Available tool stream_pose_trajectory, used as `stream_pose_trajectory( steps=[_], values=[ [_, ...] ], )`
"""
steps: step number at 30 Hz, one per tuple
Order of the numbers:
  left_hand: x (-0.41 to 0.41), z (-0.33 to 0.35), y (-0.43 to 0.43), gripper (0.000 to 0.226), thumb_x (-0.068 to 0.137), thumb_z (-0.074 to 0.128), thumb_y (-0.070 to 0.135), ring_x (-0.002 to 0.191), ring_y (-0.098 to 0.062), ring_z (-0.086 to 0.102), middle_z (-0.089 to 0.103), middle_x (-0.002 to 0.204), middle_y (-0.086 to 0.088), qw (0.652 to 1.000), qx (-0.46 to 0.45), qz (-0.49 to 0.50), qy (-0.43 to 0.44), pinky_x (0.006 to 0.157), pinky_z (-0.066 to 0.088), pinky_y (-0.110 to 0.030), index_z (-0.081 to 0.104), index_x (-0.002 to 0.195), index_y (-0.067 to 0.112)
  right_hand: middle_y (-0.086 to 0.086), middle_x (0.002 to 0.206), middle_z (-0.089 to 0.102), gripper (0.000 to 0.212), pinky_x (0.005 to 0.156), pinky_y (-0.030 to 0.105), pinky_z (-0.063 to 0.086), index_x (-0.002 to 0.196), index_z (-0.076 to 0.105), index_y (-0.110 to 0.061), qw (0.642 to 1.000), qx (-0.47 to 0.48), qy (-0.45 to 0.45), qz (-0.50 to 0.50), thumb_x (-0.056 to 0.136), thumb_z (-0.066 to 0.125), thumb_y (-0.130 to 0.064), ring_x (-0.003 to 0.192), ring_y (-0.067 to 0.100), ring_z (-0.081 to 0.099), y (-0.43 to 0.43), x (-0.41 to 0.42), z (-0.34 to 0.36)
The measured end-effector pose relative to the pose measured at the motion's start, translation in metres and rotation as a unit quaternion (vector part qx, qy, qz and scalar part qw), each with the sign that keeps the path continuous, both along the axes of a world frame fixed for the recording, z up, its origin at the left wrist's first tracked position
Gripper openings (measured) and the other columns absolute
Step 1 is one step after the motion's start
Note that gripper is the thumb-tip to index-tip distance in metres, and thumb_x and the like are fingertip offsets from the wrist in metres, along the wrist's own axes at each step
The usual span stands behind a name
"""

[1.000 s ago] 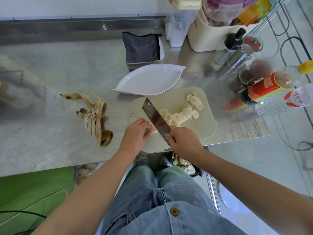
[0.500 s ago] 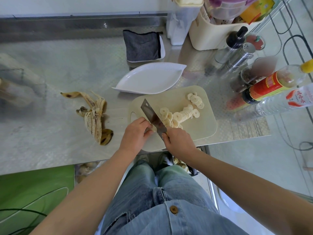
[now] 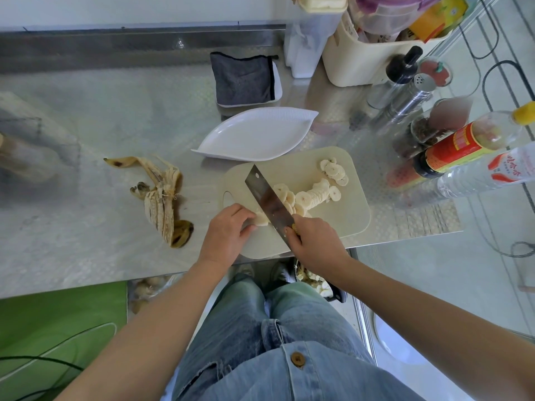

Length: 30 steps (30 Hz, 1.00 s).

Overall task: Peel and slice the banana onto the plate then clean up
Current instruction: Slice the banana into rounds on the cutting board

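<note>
1. The banana peel (image 3: 162, 198) lies splayed on the surface (image 3: 86, 125), well apart to the left of the cutting board (image 3: 350, 224). Neither hand touches it.
2. The left hand (image 3: 228, 235) rests on the near-left part of the board. Its fingers (image 3: 243, 217) curl down over the banana stub (image 3: 262, 220) and pin it in place.
3. The plate (image 3: 254, 137) sits just beyond the board's far edge, and no slices lie on it yet.
4. Only the stub's right end shows past the left fingertips. Its long axis runs roughly left to right, with the cut end facing the blade. It lies between the two hands, held by the left.
5. The knife (image 3: 270, 199) runs diagonally from its handle at the near right to its tip at the far left, so it crosses the stub's axis. The blade stands against the exposed end of the stub. I cannot tell whether it has gone through.
6. The right hand (image 3: 314, 241) is wrapped firmly round the knife handle, which its fingers (image 3: 298, 238) mostly hide.
7. The cut slices (image 3: 309, 195) lie to the right of the blade in a row running toward the board's far right corner.
8. Very little banana separates the blade from the left fingertips. I judge that the next cut depends on those fingers backing away leftward along the stub.
</note>
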State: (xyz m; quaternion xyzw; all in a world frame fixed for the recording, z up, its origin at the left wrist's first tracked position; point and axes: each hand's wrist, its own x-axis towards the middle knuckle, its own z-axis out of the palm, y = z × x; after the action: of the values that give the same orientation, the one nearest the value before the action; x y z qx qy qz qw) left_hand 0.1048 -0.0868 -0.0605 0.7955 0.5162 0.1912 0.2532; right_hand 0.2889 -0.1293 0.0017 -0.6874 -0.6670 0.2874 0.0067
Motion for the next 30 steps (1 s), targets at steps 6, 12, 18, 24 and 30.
stream_pose_trajectory(
  steps=[6, 12, 18, 24, 30],
  values=[
    [0.003, 0.0, 0.001, 0.015, 0.074, 0.079, 0.007, 0.075, -0.021, 0.062, 0.067, 0.088, -0.005, 1.0, -0.006, 0.013, 0.002, 0.071, 0.05, -0.026, 0.071, 0.086, 0.009, -0.003, 0.06, 0.038, 0.022, 0.051, 0.03, 0.026, 0.08, 0.04, -0.015, 1.0, -0.011, 0.0, 0.007, 0.098, 0.039, -0.027, 0.059, 0.022, 0.044, 0.001, -0.001, -0.001],
    [0.004, -0.001, 0.001, 0.013, 0.072, 0.08, 0.005, 0.073, -0.021, 0.062, 0.068, 0.084, -0.004, 1.0, -0.005, 0.019, 0.0, 0.071, 0.048, -0.024, 0.072, 0.082, 0.009, 0.003, 0.068, 0.044, 0.021, 0.059, 0.032, 0.032, 0.082, 0.04, -0.014, 1.0, -0.025, -0.009, 0.007, 0.099, 0.037, -0.027, 0.064, 0.025, 0.044, 0.003, -0.007, -0.004],
    [0.005, -0.001, 0.002, 0.013, 0.072, 0.08, 0.007, 0.072, -0.022, 0.062, 0.068, 0.083, -0.005, 1.0, -0.002, 0.016, 0.002, 0.069, 0.052, -0.028, 0.072, 0.082, 0.009, -0.003, 0.062, 0.037, 0.021, 0.054, 0.028, 0.028, 0.082, 0.04, -0.015, 0.999, -0.038, -0.014, 0.0, 0.099, 0.036, -0.026, 0.057, 0.016, 0.04, 0.006, -0.016, -0.014],
    [0.005, -0.001, 0.003, 0.012, 0.073, 0.08, 0.009, 0.072, -0.022, 0.062, 0.067, 0.084, -0.005, 1.0, -0.007, 0.015, 0.007, 0.069, 0.053, -0.03, 0.071, 0.082, 0.009, -0.005, 0.061, 0.035, 0.021, 0.053, 0.028, 0.027, 0.081, 0.04, -0.015, 1.0, -0.03, 0.003, -0.002, 0.099, 0.037, -0.025, 0.062, 0.021, 0.042, 0.01, -0.017, -0.013],
    [0.005, 0.001, 0.003, 0.012, 0.072, 0.08, 0.006, 0.07, -0.022, 0.062, 0.068, 0.082, -0.005, 1.0, -0.001, 0.017, 0.005, 0.068, 0.051, -0.027, 0.072, 0.081, 0.01, 0.003, 0.065, 0.045, 0.022, 0.056, 0.032, 0.03, 0.08, 0.042, -0.014, 1.0, -0.001, 0.012, -0.012, 0.098, 0.039, -0.026, 0.06, 0.024, 0.043, 0.007, -0.011, -0.004]
  ],
)
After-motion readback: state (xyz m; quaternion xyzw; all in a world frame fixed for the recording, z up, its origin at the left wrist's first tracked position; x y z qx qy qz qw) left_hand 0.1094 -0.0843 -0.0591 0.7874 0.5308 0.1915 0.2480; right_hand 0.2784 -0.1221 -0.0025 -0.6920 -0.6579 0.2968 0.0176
